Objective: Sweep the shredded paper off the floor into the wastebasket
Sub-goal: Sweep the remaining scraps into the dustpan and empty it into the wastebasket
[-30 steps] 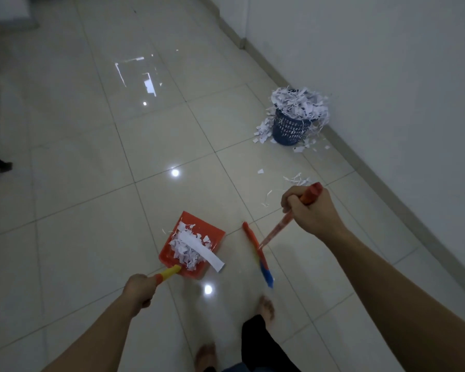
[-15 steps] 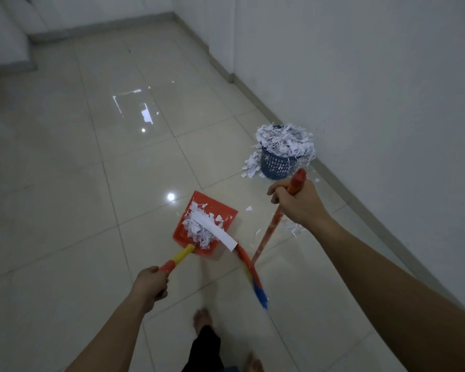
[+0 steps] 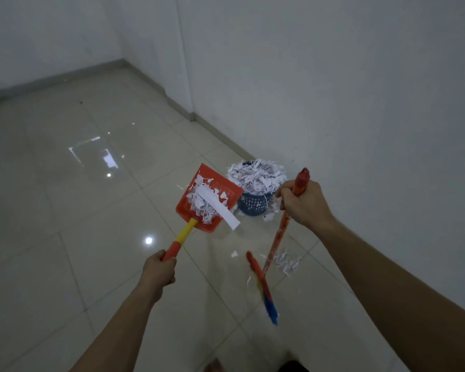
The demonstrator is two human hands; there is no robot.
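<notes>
Shredded paper litters glossy tiled floor.

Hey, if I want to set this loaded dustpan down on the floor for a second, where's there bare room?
Bare tiles lie left of the dustpan, out toward the far corner, and below the left hand. It is crowded by the wall: the overflowing wastebasket, scraps at its base, the shredded paper and the broom in the right hand.

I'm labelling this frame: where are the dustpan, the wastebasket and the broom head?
dustpan (image 3: 227,185), head view, bare red pan near its far edge.
wastebasket (image 3: 254,205), head view, blue mesh wall.
broom head (image 3: 262,287), head view, middle of the bristle block.
</notes>
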